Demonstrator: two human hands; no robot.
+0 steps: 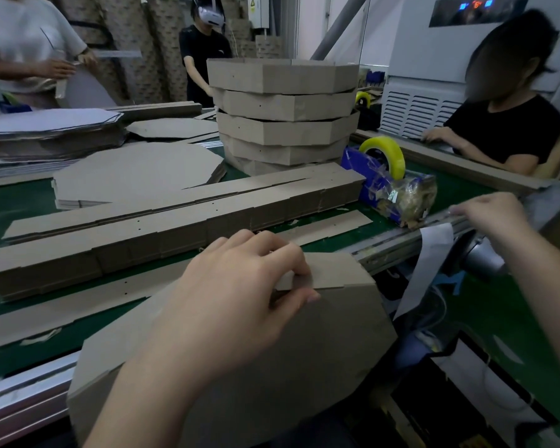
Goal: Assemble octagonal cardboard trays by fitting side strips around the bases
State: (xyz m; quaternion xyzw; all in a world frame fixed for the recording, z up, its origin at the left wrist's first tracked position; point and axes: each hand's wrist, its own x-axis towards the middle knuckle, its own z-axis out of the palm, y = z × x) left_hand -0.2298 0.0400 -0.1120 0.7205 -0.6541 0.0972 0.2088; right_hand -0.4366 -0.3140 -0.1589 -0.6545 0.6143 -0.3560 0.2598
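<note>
Busy workshop, long green bench (pixel 320 245) with cardboard all over it. Down at 6 o'clock my left hand (pixel 236 286) has its thumb and curled fingers pinching the side strip (pixel 333 270) where it folds along the top edge of the base (pixel 304 350). That base is tilted up toward me, leaning over the near edge of the bench. Over at 3 o'clock my right hand (pixel 492 215) is at the bench's metal edge rail with its fingers curled, just above a pale strip (pixel 430 257) that hangs down. Can't tell if it's actually holding it.

Just past the left hand, long stacks of flat strips (pixel 175 221) run across from 9 to 1 o'clock. A blue tape dispenser (pixel 385 179) with a yellow roll sits at 2 o'clock. A pile of flat octagons (pixel 136 173) lies at 10 o'clock, and a tower of finished trays (pixel 285 118) stands at 12. Three other people stand or sit around the far sides.
</note>
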